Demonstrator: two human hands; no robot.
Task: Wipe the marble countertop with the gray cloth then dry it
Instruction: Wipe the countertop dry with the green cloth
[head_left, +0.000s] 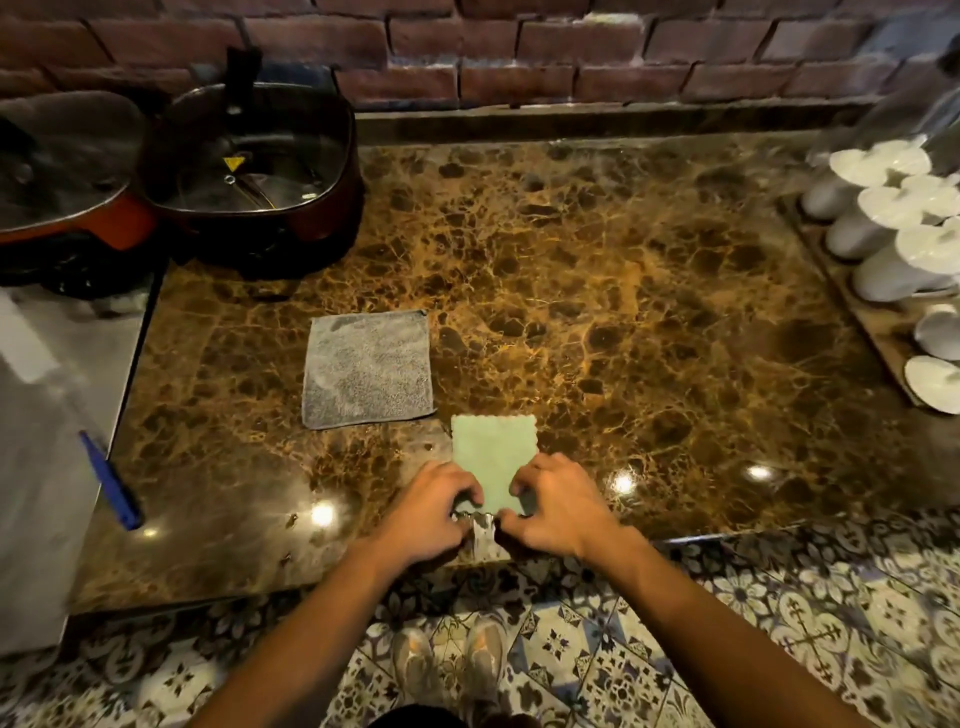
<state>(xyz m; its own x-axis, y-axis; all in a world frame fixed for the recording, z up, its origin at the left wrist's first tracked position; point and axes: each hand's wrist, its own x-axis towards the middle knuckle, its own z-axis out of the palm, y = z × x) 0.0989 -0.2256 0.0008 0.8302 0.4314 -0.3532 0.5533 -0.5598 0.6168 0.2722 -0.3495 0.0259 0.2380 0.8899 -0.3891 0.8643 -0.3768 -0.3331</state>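
Note:
A folded gray cloth (368, 369) lies flat on the brown marble countertop (623, 312), left of centre. Just in front of it, near the counter's front edge, lies a smaller light green cloth (493, 452) with a scalloped edge. My left hand (434, 506) pinches the green cloth's near left side. My right hand (556, 501) pinches its near right side. Both hands rest on the counter, and the gray cloth is untouched, about a hand's width beyond them.
Two lidded electric pots (254, 171) stand at the back left. A wooden tray (878, 332) of white cups (893, 208) runs along the right edge. A blue pen (110, 480) lies on the grey surface to the left. Brick wall behind, patterned floor tiles below.

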